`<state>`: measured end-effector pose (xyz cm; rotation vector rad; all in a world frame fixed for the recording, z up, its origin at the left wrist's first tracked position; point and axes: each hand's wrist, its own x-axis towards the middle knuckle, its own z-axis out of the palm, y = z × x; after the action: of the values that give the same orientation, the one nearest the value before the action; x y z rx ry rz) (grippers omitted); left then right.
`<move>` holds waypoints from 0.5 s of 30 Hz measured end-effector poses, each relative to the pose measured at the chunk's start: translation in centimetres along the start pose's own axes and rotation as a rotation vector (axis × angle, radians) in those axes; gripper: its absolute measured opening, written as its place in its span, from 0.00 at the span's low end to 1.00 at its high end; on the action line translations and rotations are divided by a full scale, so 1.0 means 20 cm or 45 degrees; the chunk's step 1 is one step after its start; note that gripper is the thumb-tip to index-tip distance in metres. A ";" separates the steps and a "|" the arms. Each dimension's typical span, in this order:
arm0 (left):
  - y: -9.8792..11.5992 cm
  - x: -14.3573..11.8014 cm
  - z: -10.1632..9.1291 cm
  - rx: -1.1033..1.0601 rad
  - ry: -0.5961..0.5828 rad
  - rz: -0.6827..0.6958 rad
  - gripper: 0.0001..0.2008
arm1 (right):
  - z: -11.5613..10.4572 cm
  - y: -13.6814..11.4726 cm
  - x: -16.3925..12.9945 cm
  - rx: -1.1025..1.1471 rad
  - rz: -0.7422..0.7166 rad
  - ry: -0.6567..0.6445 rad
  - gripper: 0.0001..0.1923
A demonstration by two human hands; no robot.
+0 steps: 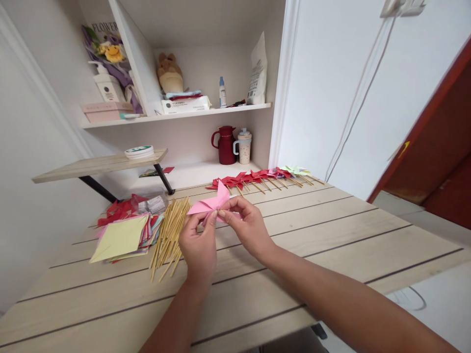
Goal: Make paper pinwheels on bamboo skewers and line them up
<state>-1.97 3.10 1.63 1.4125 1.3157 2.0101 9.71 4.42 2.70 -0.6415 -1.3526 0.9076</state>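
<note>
paper stack (119, 238) at 9 o'clock, sticks (169, 235) beside it | left hand (198, 245) and right hand (248, 228), each grip pinched on pink paper (209, 203) above worktop (331, 230) centre | risk: thin folds may spring open or tear if pinch slackens | finished pinwheels (265, 177) at 1 o'clock

hands 2 (198, 245) (248, 225) | pink paper 1 (211, 202) | red jug 1 (225, 144) | lidded cup 1 (244, 146) | stick pile 1 (169, 235)

Home craft corner: wood table (331, 230) w/ paper stack (123, 236), shelf (176, 115) w/ plush toy (169, 73), red jug (225, 144), lotion bottle (107, 83).
</note>
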 end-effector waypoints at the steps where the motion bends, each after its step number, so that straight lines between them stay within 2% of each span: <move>1: 0.00 0.00 0.00 0.001 0.005 -0.002 0.09 | 0.00 0.00 0.00 0.000 -0.006 0.003 0.06; 5: 0.00 0.00 0.00 -0.017 0.022 -0.002 0.09 | 0.01 0.00 0.00 0.009 -0.018 0.074 0.11; 9: -0.01 0.00 0.01 -0.026 0.032 0.014 0.08 | 0.01 0.01 0.00 0.068 0.047 0.092 0.18; 15: -0.01 0.00 0.01 -0.010 0.051 0.092 0.07 | 0.02 -0.02 0.00 0.189 0.158 0.082 0.39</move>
<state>-1.94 3.32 1.43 1.4425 1.2888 2.0978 9.41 4.23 3.06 -0.6394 -1.1861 1.0680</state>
